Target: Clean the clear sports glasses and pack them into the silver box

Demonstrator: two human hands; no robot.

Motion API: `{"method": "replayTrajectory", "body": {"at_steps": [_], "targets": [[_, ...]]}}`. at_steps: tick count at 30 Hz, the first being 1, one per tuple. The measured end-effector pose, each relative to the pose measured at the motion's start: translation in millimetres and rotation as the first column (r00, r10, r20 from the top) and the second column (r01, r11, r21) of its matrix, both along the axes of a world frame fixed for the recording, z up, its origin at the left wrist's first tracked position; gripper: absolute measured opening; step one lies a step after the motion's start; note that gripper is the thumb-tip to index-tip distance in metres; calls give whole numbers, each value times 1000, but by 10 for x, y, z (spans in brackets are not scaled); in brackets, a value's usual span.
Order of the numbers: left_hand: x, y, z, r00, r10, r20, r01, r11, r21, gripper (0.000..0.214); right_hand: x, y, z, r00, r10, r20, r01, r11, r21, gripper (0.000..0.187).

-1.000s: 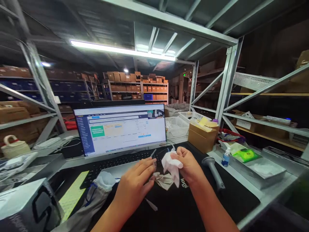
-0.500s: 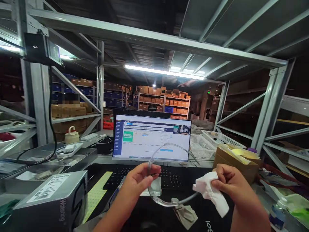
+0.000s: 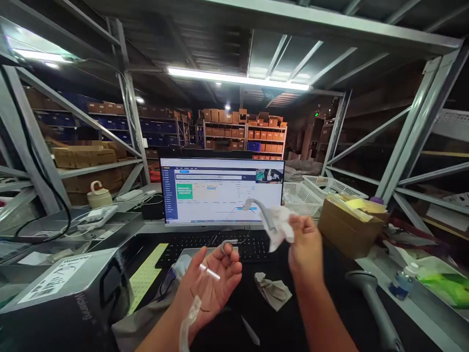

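Note:
My left hand (image 3: 220, 288) is palm up above the desk, its fingers curled around part of a thin clear-and-grey plastic hoop. The hoop's grey end (image 3: 227, 246) shows at the fingertips; a clear section (image 3: 190, 315) hangs over the wrist. A bright short piece (image 3: 210, 272) lies across the palm. In front of the screen, my right hand (image 3: 306, 239) pinches a white tissue (image 3: 280, 227) against a grey curved section (image 3: 261, 210). Motion blur hides whether these sections are still joined. A crumpled used tissue (image 3: 273, 291) lies on the black mat between my hands.
Behind the hands stand a monitor (image 3: 223, 195) and a black keyboard (image 3: 205, 239). At left are a grey product box (image 3: 69, 298) and a yellow strip (image 3: 148, 274). At right are a cardboard box (image 3: 348, 230), a barcode scanner (image 3: 373, 303), a small bottle (image 3: 405, 281) and white baskets (image 3: 304, 198).
My right hand has moved left and up with the tissue along the hoop. My left hand has turned palm up, and the hoop no longer shows as one round loop. The view has shifted.

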State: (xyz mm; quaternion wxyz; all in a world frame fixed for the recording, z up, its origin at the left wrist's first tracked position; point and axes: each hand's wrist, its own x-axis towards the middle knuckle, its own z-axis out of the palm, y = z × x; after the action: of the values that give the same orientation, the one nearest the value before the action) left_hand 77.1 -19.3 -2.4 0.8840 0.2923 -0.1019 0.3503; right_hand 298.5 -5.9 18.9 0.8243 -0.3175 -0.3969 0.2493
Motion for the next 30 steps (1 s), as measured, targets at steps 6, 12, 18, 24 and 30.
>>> {"method": "replayTrajectory", "body": {"at_steps": [6,12,18,24,30], "targets": [[9,-15,-33,1000,-20,18,19,1000,13,26,-409,-151,-40,994,12,111,-13,1000,9,51],[73,2,-53,1000,2,-18,-1,998,58,31,-505,-247,-42,963,179,200,-175,984,-37,48],[86,-3,-127,990,31,-140,-3,980,200,38,-567,-237,-61,949,244,201,-212,963,-169,51],[111,-21,-115,977,124,-173,-94,981,171,35,-541,-134,-67,944,287,160,-252,945,-208,54],[207,-70,-79,972,96,-216,-90,995,35,33,-359,-113,-29,967,29,254,5,992,-130,53]]}}
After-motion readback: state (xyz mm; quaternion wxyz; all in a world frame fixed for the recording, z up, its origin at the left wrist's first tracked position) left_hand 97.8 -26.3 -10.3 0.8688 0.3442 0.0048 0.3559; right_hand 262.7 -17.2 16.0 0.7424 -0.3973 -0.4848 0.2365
